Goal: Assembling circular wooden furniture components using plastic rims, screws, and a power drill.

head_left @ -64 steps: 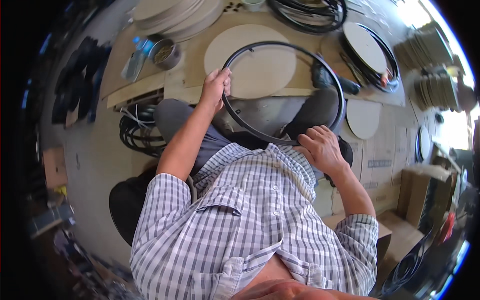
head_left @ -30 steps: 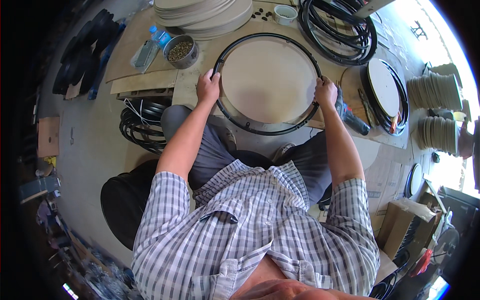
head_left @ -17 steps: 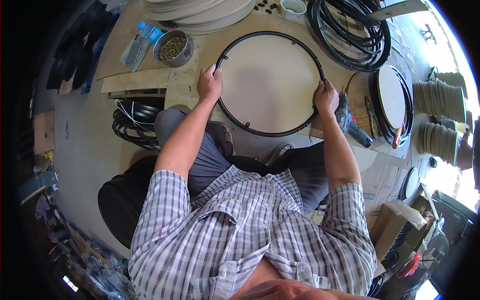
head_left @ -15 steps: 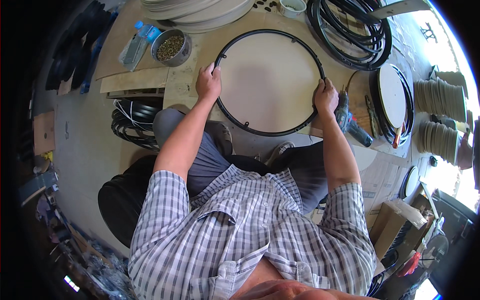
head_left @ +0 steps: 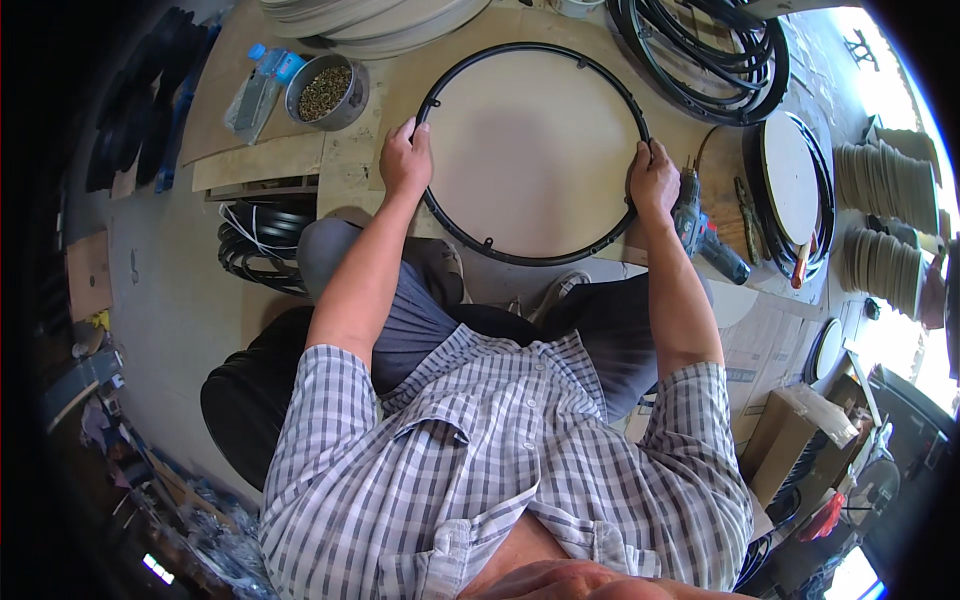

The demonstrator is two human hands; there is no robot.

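Note:
A large black ring (head_left: 535,261) with small tabs along its inner edge lies around a round beige board (head_left: 530,150) at the front of the workbench. On its left side, my left hand (head_left: 406,160) is closed on the rim, fingers over the outer edge. My right hand (head_left: 655,180) grips the opposite side of the same ring, with the thumb near the board. Just beyond the right hand, a cordless drill (head_left: 705,240) rests on its side. Parts of the rim are hidden under my fingers.
A metal pot (head_left: 350,112) of small brass-coloured screws and a water bottle (head_left: 280,66) stand at the left. Stacked round boards (head_left: 390,28) are at the back. Black rings (head_left: 745,108) lie back right, with pliers (head_left: 747,218) and another round board (head_left: 787,180) nearer.
The whole view has shifted slightly, moving the bench and its things a little up and left in the picture. Both hands keep their hold on the ring.

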